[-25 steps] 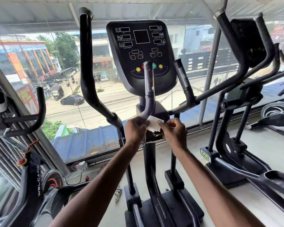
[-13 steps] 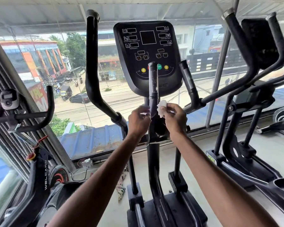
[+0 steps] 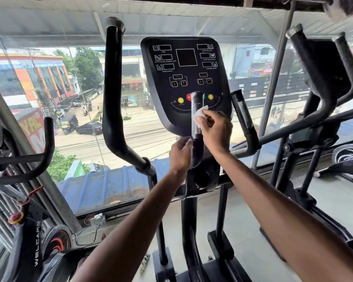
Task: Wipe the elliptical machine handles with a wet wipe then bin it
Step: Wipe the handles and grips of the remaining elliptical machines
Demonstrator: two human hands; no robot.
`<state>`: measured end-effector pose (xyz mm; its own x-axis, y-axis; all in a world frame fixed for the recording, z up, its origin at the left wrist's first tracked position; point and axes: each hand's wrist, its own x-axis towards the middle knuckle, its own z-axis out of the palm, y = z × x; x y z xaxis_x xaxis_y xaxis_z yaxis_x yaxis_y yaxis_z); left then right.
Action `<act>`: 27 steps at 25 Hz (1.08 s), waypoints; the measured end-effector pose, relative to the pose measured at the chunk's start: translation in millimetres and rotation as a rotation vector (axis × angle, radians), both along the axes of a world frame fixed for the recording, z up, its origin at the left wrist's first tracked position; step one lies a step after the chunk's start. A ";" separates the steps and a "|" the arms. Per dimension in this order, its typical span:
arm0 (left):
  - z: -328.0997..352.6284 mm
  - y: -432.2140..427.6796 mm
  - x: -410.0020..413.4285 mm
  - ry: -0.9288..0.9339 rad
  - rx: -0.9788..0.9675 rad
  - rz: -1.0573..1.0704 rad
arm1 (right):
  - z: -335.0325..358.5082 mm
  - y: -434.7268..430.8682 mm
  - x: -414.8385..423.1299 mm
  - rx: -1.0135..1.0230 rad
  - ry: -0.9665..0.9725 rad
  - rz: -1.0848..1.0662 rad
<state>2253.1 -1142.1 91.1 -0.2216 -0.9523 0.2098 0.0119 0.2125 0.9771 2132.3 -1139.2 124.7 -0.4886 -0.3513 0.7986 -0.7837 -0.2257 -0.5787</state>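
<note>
**White wipe carried up the centre grip**

White wipe [image 3: 200,115], pinched in the right hand [image 3: 215,131], has been moved from base to upper part of the short grip [image 3: 197,121] at frame centre; the left hand [image 3: 180,153] steadies it below, fingers closed. One grip underway; three handles remain; no bin seen.

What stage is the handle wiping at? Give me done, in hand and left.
Done: nothing looks finished from this view. In hand: the right hand presses the wet wipe against the short centre handle, while the left hand grips that handle lower down. Left: the other short handle, the tall left handle, then binning the wipe; no bin shows here.
</note>
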 end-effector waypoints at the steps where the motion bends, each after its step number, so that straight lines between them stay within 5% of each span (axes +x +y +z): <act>1: -0.1 -3.9 -2.3 0.034 0.007 -0.013 | 11.4 -5.9 -4.0 0.004 0.033 -0.011; 5: -2.4 -10.1 -7.4 0.119 -0.007 -0.067 | 16.5 -6.4 -12.5 0.018 0.377 0.022; 27: -20.0 -23.7 -13.9 0.163 0.042 -0.148 | 76.7 -34.4 -29.8 0.049 0.842 -0.055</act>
<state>2239.3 -1165.8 71.1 -0.3261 -0.9206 0.2147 0.1984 0.1554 0.9677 2102.5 -1173.6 201.5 0.2458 -0.3885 0.8881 -0.9668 -0.1649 0.1954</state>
